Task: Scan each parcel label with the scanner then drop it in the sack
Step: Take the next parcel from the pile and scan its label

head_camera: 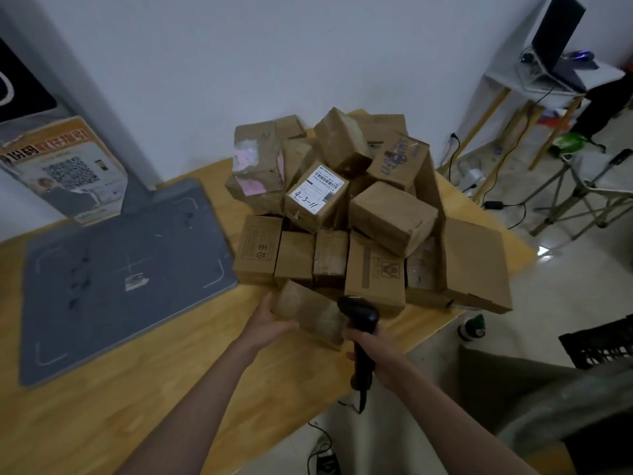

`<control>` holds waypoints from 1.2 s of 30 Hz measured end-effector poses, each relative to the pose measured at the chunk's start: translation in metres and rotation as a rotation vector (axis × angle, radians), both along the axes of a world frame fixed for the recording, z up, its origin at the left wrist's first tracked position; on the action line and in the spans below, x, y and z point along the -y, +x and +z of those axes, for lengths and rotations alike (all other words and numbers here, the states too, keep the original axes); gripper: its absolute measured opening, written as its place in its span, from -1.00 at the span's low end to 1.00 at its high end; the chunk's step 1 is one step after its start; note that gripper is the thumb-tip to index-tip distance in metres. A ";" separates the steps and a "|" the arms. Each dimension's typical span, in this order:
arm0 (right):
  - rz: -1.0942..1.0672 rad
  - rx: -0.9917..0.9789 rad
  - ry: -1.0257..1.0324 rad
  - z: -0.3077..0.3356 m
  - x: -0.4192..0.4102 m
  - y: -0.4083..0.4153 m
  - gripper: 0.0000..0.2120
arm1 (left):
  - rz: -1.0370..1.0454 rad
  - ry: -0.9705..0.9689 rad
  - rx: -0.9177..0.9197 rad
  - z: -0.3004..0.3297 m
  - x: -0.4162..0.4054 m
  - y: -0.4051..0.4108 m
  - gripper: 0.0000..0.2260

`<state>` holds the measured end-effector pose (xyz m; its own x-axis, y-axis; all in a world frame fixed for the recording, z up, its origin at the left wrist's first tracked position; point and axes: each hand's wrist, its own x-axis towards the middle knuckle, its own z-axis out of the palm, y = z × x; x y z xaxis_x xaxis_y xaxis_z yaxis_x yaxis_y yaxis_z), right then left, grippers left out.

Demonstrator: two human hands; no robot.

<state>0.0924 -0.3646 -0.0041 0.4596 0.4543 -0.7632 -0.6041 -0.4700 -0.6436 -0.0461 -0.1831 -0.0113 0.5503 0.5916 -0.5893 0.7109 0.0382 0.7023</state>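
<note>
A heap of several brown cardboard parcels point(373, 207) covers the far right of the wooden table point(137, 406). One parcel near the top shows a white label point(317, 190) with a barcode and handwriting. My left hand point(270, 322) holds a small taped parcel point(308, 313) at the front of the heap, gripping its left end. My right hand point(368, 341) grips the handle of a black barcode scanner point(358, 311), whose head sits right beside that parcel's right side. The grey sack point(534, 392) lies open at lower right, off the table.
A grey mat point(113, 269) with white corner marks lies on the table's left, a printed stand point(65, 169) behind it. A black crate point(599, 341), a bottle point(474, 327), folding chairs point(589, 186) and a small desk point(548, 80) stand on the floor to the right. Cables trail on the floor.
</note>
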 end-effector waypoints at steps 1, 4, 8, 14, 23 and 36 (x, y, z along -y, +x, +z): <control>0.000 0.004 0.004 0.000 -0.001 -0.001 -0.72 | 0.014 -0.028 0.007 -0.001 -0.001 -0.002 -0.44; 0.006 0.042 0.011 0.001 0.001 -0.003 -0.74 | 0.055 -0.051 -0.014 -0.006 -0.006 -0.013 -0.41; 0.010 0.104 0.069 0.014 0.007 -0.006 -0.78 | 0.123 -0.036 0.087 0.000 -0.004 -0.037 -0.58; 0.035 0.159 0.251 0.071 -0.002 -0.001 -0.73 | 0.232 0.018 0.265 0.056 -0.009 -0.055 -0.47; 0.146 0.327 0.469 0.163 -0.012 0.016 -0.70 | 0.362 0.242 0.516 0.154 -0.001 -0.058 -0.64; -0.006 0.262 0.581 0.196 0.002 0.035 -0.57 | 0.230 0.432 0.578 0.212 0.031 -0.054 -0.37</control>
<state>0.1270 -0.3666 0.1916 0.6016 0.7570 -0.2550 -0.3932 0.0028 -0.9194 -0.1006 -0.2144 0.2003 0.5365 0.8414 0.0657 0.2320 -0.2219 0.9471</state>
